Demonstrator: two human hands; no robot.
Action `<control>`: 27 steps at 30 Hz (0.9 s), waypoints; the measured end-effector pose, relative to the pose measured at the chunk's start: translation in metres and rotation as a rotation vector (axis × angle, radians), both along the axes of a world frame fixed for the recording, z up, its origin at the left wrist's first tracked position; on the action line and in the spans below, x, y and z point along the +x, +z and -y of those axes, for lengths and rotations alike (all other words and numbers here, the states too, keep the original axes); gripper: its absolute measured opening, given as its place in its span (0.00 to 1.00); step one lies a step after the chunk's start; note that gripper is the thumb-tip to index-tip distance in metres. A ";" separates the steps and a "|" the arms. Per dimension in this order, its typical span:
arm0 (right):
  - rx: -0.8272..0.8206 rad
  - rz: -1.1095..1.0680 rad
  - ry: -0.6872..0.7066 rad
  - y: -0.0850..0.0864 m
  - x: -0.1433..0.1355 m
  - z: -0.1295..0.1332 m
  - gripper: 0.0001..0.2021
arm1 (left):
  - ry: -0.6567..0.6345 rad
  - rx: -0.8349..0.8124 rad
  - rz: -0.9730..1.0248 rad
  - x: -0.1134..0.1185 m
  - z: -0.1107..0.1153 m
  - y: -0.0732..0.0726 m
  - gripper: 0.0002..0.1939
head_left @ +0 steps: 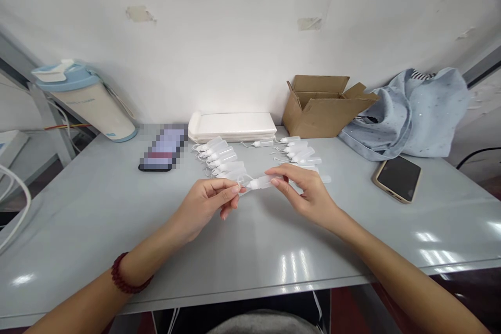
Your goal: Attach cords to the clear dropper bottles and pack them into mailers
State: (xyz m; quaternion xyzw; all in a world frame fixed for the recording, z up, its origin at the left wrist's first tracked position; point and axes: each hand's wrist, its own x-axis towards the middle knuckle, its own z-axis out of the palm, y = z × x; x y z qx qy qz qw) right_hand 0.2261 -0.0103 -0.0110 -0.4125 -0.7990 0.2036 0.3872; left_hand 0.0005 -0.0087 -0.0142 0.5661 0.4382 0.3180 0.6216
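A small translucent squeeze bottle (262, 182) with a white narrow tip is held just above the table, its tip pointing left. My right hand (303, 190) pinches the bottle's body between thumb and fingers. At the tip, my left hand (213, 198) is closed in a pinch on a thin white string; its exact grip is partly hidden by the fingers. Similar bottles with white strings lie in a slanted row (221, 156) behind my left hand. Another group of them (299, 150) lies behind my right hand, partly covered by it. One single bottle (263, 143) lies between the groups.
A stack of white flat packs (235, 124) lies against the wall, beside an open cardboard box (319, 112). To the right are a light blue cloth bag (415, 115) and a phone (398, 178). A blurred-out phone (164, 148) and a tilted tumbler (92, 102) occupy the left.
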 end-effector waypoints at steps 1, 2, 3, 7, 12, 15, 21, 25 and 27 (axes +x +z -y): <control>0.034 0.011 0.005 -0.001 0.000 0.000 0.10 | 0.003 0.015 -0.015 0.000 0.000 0.000 0.15; 0.066 0.021 0.013 -0.001 -0.001 0.000 0.09 | 0.005 0.027 -0.033 0.000 0.000 -0.001 0.14; 0.094 0.031 0.022 -0.002 -0.001 0.000 0.09 | 0.008 0.037 -0.055 0.000 0.000 -0.002 0.14; 0.125 0.050 0.048 -0.003 -0.002 0.001 0.09 | 0.013 0.082 -0.145 0.002 0.000 -0.002 0.15; 0.156 0.049 0.048 -0.007 -0.004 0.002 0.08 | 0.031 0.120 -0.215 0.006 0.002 0.003 0.14; 0.179 0.043 0.045 -0.011 -0.007 0.003 0.08 | 0.039 0.123 -0.233 0.007 0.004 0.003 0.14; 0.186 0.011 0.030 -0.016 -0.010 0.004 0.08 | 0.057 0.123 -0.223 0.006 0.005 -0.002 0.14; 0.179 0.006 0.016 -0.018 -0.012 0.004 0.09 | 0.060 0.116 -0.220 0.006 0.005 -0.002 0.13; 0.165 0.002 0.005 -0.020 -0.013 0.005 0.09 | 0.063 0.116 -0.221 0.007 0.005 -0.003 0.13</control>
